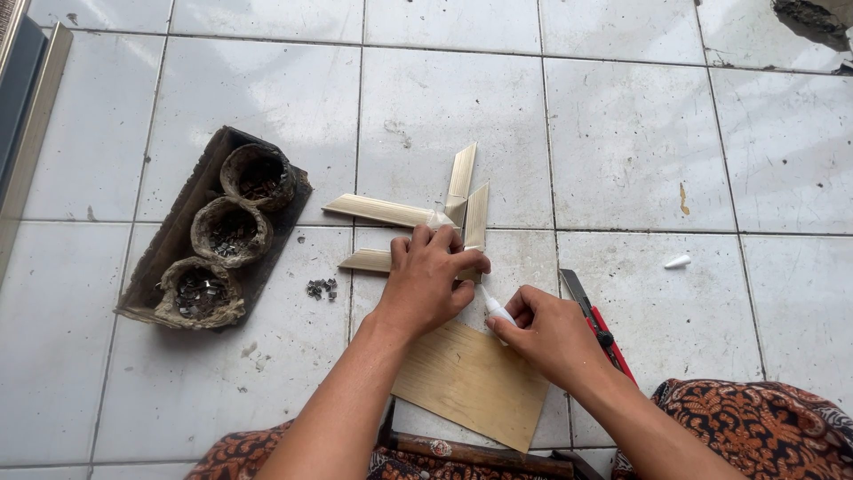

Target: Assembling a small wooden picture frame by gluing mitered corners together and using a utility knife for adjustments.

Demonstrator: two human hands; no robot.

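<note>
My left hand presses down on a small assembly of pale bamboo strips laid out like a pinwheel on the white tiled floor. My right hand holds a small white glue tube, its tip pointing toward the strips beside my left fingers. Under both wrists lies a flat tan sheet of bamboo veneer.
A dark tray at the left holds three woven cups with small metal bits; a few more bits lie loose nearby. A red utility knife lies right of my hand, a white cap farther right, and a wooden tool handle near my patterned-cloth knees.
</note>
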